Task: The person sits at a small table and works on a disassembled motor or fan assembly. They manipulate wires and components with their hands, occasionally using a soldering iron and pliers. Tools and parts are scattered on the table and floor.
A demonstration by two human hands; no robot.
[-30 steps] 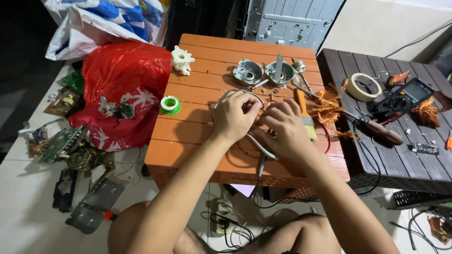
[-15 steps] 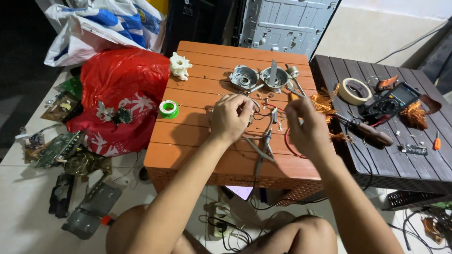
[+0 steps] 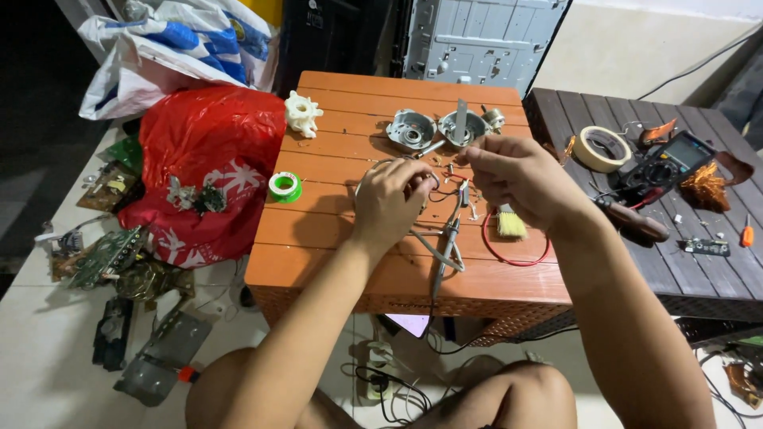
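Since half a second ago, the right hand (image 3: 520, 176) has been lifted off the orange slatted plastic surface (image 3: 334, 230) and raised toward the two grey round metal motor end caps (image 3: 435, 129); the grey-handled pliers (image 3: 447, 246) that hung by it are now seen lying on the slats. Fingers of that hand are curled and pinched together at the tips; whether anything thin is held between them cannot be told.

Left hand (image 3: 389, 202) is kept low on the surface, fingers closed around a small coil or bundle of wire (image 3: 433, 184), mostly covered by the knuckles. Thin red wire loop (image 3: 517, 253) and a yellow-bristled brush (image 3: 509, 222) lie just beside the right wrist.

Step judged: a fine wire end being worked loose or drawn from the held bundle. Next move is judged to call for a steady left grip and a precise pinch from the right.

Hidden or unclear: the part under the left palm, small scraps scattered between the hands, and the far end of the red wire. Dark slatted surface (image 3: 691, 278) with multimeter (image 3: 664, 165) and tape roll (image 3: 602, 148) is cut off at right.
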